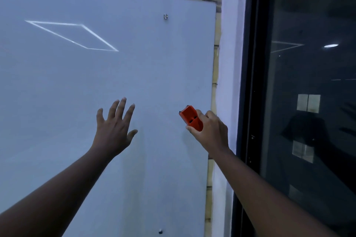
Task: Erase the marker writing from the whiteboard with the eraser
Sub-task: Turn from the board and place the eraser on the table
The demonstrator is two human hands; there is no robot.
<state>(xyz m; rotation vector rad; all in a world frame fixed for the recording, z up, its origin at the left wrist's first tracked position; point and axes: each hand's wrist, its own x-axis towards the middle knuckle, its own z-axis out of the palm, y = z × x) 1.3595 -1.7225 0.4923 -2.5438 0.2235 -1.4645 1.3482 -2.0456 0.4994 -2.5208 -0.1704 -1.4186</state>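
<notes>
Right hand (pixel 212 131) around orange eraser (pixel 190 118)

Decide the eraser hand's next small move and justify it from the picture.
Probably lower the eraser, or check it against the whiteboard: the right hand grips it near the board's right edge, the left hand is spread open, and no marker writing shows, only a reflected light outline.
</notes>
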